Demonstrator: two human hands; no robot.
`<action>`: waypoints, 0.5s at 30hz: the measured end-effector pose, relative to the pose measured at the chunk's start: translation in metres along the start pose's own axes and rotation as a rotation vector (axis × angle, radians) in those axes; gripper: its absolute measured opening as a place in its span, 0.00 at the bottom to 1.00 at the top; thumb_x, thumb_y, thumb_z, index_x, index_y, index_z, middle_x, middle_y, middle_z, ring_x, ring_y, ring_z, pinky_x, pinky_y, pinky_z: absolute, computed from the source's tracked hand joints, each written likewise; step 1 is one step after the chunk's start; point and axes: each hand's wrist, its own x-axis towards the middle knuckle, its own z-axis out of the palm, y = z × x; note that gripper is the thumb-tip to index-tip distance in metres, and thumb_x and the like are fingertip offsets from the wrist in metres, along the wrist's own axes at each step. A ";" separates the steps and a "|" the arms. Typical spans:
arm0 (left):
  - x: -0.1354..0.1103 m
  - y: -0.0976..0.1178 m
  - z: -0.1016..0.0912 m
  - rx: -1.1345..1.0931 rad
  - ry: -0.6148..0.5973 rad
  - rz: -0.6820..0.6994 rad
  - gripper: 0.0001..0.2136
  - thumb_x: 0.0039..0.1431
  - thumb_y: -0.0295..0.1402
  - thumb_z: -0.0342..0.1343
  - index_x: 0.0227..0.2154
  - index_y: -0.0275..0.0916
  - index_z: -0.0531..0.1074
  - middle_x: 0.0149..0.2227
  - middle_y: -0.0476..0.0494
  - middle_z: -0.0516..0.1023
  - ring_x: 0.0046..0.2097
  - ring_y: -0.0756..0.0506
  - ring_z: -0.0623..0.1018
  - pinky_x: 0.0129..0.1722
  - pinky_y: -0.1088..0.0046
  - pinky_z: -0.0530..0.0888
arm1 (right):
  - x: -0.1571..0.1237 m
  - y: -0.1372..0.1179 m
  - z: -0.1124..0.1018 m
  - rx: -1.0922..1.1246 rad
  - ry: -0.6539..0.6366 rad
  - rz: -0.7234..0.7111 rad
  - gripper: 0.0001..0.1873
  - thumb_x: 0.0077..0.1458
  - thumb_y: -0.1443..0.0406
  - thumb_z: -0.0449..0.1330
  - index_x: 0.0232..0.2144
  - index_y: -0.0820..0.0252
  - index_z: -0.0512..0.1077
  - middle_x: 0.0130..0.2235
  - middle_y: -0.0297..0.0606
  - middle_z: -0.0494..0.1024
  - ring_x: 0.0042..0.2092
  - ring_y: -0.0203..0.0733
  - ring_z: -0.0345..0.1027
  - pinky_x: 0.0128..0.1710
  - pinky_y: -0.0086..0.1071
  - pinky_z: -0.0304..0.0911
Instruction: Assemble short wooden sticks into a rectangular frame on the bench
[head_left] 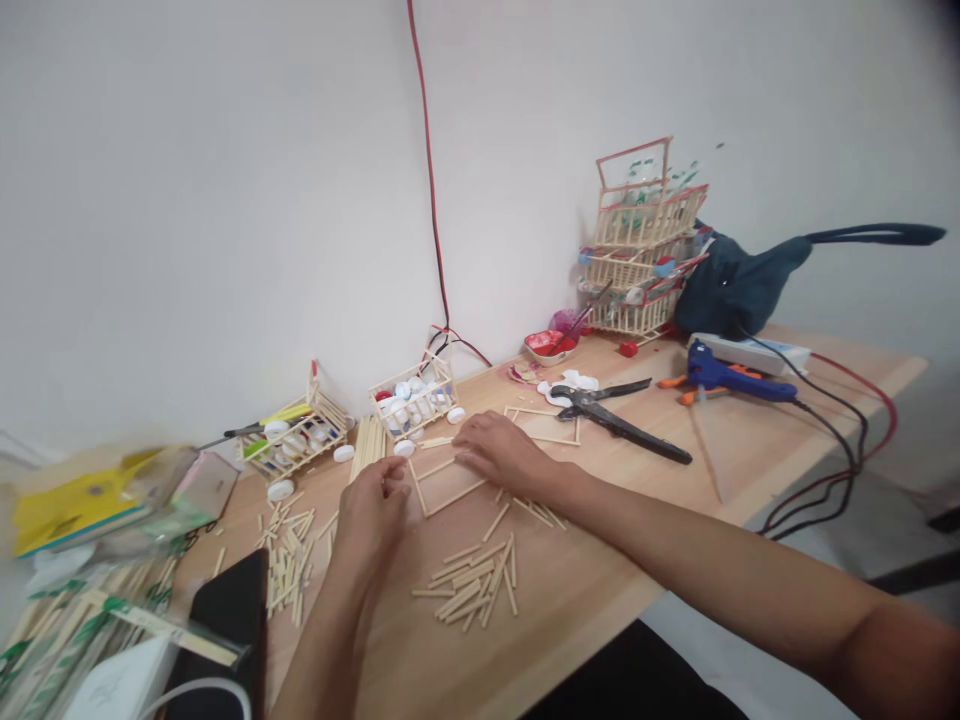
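A flat frame of thin wooden sticks (pixel 421 490) lies on the table between my two hands. My right hand (pixel 499 450) reaches over its right part, fingers bent down and pressed together on the sticks; the fingertips are partly hidden. My left hand (pixel 375 500) is just left of the frame with its fingers curled toward the thumb. Whatever may be in that pinch is too small to make out. Beyond my right hand lies a second stick frame (pixel 579 430). Short cut sticks (pixel 480 580) are piled in front of the hands.
Small stick carts (pixel 412 400) with bottle-cap wheels stand behind. Black cutters (pixel 622 420), a blue glue gun (pixel 735 375) with trailing cables and a red paint dish (pixel 551 347) lie right. Stacked stick carts (pixel 645 265) stand by a dark bag (pixel 739 280). More sticks (pixel 289 560) lie left.
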 end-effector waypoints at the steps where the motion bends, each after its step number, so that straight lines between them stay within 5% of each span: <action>1: 0.001 0.000 -0.001 0.004 -0.003 -0.003 0.18 0.47 0.25 0.54 0.44 0.36 0.76 0.36 0.42 0.81 0.34 0.45 0.78 0.37 0.71 0.70 | -0.001 -0.002 0.000 -0.006 -0.005 -0.018 0.14 0.60 0.61 0.58 0.43 0.65 0.75 0.45 0.48 0.76 0.48 0.47 0.66 0.50 0.40 0.59; 15: -0.007 0.006 -0.001 0.169 -0.065 0.001 0.08 0.51 0.26 0.54 0.29 0.40 0.78 0.33 0.47 0.80 0.35 0.47 0.76 0.37 0.73 0.67 | -0.008 -0.019 -0.004 -0.021 -0.187 -0.142 0.30 0.49 0.51 0.66 0.48 0.66 0.73 0.53 0.50 0.73 0.55 0.53 0.64 0.54 0.44 0.58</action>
